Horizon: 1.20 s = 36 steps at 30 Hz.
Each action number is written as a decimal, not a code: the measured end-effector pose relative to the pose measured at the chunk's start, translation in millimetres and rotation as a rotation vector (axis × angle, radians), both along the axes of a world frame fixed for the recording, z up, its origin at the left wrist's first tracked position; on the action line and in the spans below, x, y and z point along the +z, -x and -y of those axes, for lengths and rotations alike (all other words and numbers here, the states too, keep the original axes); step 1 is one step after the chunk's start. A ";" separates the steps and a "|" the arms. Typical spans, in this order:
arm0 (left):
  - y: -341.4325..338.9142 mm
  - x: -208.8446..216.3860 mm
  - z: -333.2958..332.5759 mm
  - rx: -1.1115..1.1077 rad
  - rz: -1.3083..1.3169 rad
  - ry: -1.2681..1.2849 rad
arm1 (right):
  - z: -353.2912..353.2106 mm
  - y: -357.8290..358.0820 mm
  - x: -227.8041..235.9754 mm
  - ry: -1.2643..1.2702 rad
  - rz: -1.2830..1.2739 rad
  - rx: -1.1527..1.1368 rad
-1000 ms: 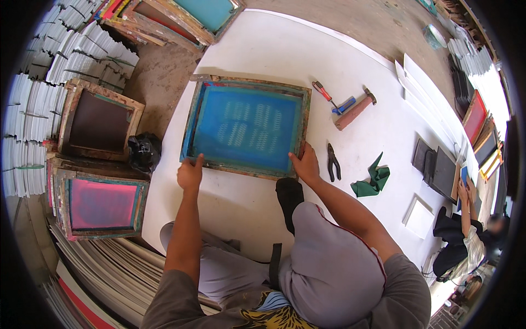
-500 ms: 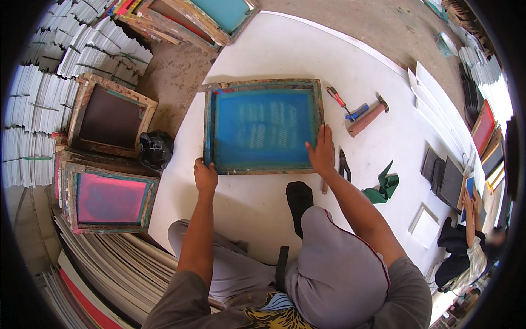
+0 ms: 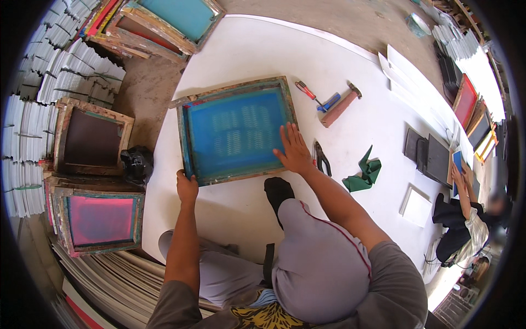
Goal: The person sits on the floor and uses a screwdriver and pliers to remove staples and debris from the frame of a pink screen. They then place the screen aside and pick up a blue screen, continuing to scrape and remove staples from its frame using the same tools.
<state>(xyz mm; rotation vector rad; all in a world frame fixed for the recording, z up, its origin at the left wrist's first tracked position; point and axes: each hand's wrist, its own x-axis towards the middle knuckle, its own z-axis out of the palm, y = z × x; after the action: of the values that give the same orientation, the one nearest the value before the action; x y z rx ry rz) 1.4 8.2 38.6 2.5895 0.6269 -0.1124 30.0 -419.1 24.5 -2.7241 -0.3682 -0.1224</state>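
A blue screen-printing frame point(image 3: 238, 130) with a worn wooden border lies in front of me on the white board. Rows of pale patterned marks show in the middle of its mesh. My left hand point(image 3: 187, 186) is closed round the frame's near left corner. Spread fingers of my right hand point(image 3: 294, 149) rest flat on the mesh near its right edge. Beyond the frame's right side lie a red screwdriver point(image 3: 309, 93), a blue-handled tool point(image 3: 329, 102) and a hammer point(image 3: 341, 107). Pliers point(image 3: 322, 159) sit beside my right forearm, with a dark green cloth point(image 3: 364, 172) farther right.
To the left stand more screen frames, one with pink mesh point(image 3: 103, 219) and one with brown mesh point(image 3: 90, 137), next to a black plastic bag point(image 3: 137, 164). Stacked white sheets point(image 3: 24, 137) line the far left. Another person's hands point(image 3: 462, 178) hold something blue at right.
The view has swung, shifting the surroundings leftward. In it the frame now looks tilted, its right side higher. My left hand keeps its corner; my right hand stays flat at the right edge.
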 end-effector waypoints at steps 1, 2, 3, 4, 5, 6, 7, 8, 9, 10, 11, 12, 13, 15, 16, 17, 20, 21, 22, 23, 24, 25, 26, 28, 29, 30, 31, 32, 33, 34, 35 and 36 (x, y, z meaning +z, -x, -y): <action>-1.3 3.4 4.0 -0.005 -0.003 -0.008 | -1.0 1.0 -1.6 -0.024 0.026 -0.057; -0.6 4.5 8.2 -0.010 -0.006 -0.016 | 0.4 1.1 -2.9 0.001 0.027 -0.075; 0.0 1.6 7.5 -0.004 0.024 -0.038 | -2.5 -3.4 -3.6 0.019 0.036 -0.092; 1.0 -1.4 4.4 0.003 0.014 -0.041 | -5.6 -5.9 -4.1 0.037 0.045 -0.108; 2.2 -3.7 0.8 0.011 0.003 -0.045 | -9.6 -6.1 -4.4 0.018 0.024 -0.152; 1.5 -4.4 -0.4 0.023 -0.003 -0.043 | -11.6 -8.3 -5.0 0.003 0.007 -0.192; 0.4 -4.9 -2.6 0.018 -0.007 -0.023 | -12.8 -10.6 -5.4 -0.012 -0.009 -0.232; -0.7 -5.2 -5.1 0.014 -0.012 -0.003 | -12.7 -13.3 -5.5 -0.022 -0.013 -0.238; 0.2 -5.0 -6.1 0.010 -0.020 0.017 | -11.6 -14.2 -6.5 -0.032 -0.020 -0.244; 0.5 -5.0 -6.7 0.011 -0.012 0.020 | -10.9 -15.4 -7.6 -0.042 -0.027 -0.250; 0.1 -5.0 -7.1 0.011 -0.004 0.022 | -10.8 -16.9 -8.7 -0.076 -0.023 -0.264; -0.3 -6.2 -4.4 0.007 0.003 0.029 | -6.7 -17.5 -10.4 -0.106 -0.020 -0.282; -0.3 -5.9 -3.3 0.011 -0.001 0.024 | -2.4 -18.3 -12.0 -0.136 -0.016 -0.301; -3.6 -6.2 -1.7 0.005 -0.006 0.025 | 3.0 -23.3 -18.3 -0.230 -0.035 -0.443; -1.5 -8.2 -7.3 0.005 -0.004 0.043 | 5.6 -24.0 -18.5 -0.279 -0.047 -0.512; -1.5 -11.8 -9.5 -0.005 0.004 0.029 | 12.5 -19.0 -17.8 -0.203 -0.014 -0.486; 9.2 -4.1 -6.4 -0.018 -0.013 0.008 | 13.5 13.8 -15.1 -0.074 0.004 -0.397; 12.5 -3.5 -4.7 -0.017 -0.018 0.007 | 13.2 20.7 -15.0 -0.085 -0.018 -0.357; 16.3 -5.0 -4.4 -0.016 -0.016 0.013 | 13.8 23.6 -15.1 -0.096 -0.040 -0.315; 20.7 -5.9 -4.1 -0.014 -0.014 0.018 | 16.8 19.8 -15.3 -0.105 -0.062 -0.308; 25.1 -5.9 -3.2 -0.013 -0.012 0.023 | 21.3 13.0 -15.2 -0.114 -0.083 -0.302; 30.6 -6.2 -1.4 -0.005 -0.034 0.034 | 25.6 6.1 -15.0 -0.122 -0.104 -0.296; 36.6 -7.4 1.7 0.003 -0.056 0.045 | 28.8 -0.6 -15.0 -0.023 -0.081 -0.308; 39.0 -2.0 11.8 0.018 -0.100 0.077 | 31.0 -12.5 -14.0 0.174 -0.034 -0.329; 39.0 1.0 15.9 0.024 -0.123 0.099 | 32.2 -14.4 -13.2 0.171 -0.031 -0.319; 39.1 4.9 16.6 0.036 -0.145 0.115 | 27.8 -17.6 -11.5 0.161 -0.028 -0.304; 36.6 6.3 20.4 0.047 -0.114 0.133 | 24.7 -20.1 -9.5 0.153 -0.025 -0.289; 31.3 6.2 25.3 0.057 -0.084 0.152 | 23.0 -18.8 -7.1 0.143 -0.040 -0.281; 26.3 7.4 24.7 0.073 -0.054 0.166 | 19.2 -14.5 -5.1 0.129 -0.057 -0.267; 22.5 -0.1 20.4 0.041 -0.011 0.072 | 16.1 -13.1 -2.6 0.116 -0.073 -0.248; 18.4 -12.9 16.9 0.009 0.030 -0.022 | 14.7 -14.4 -0.1 0.116 -0.073 -0.215; 11.8 -15.8 21.5 -0.029 0.069 -0.108 | 19.4 -14.6 0.9 0.126 -0.075 -0.187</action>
<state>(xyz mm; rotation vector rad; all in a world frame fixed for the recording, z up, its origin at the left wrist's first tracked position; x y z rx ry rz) -10.3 -13.3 22.8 2.6939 0.5852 0.0016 44.6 -438.5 25.4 -2.8740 -0.1025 -0.0490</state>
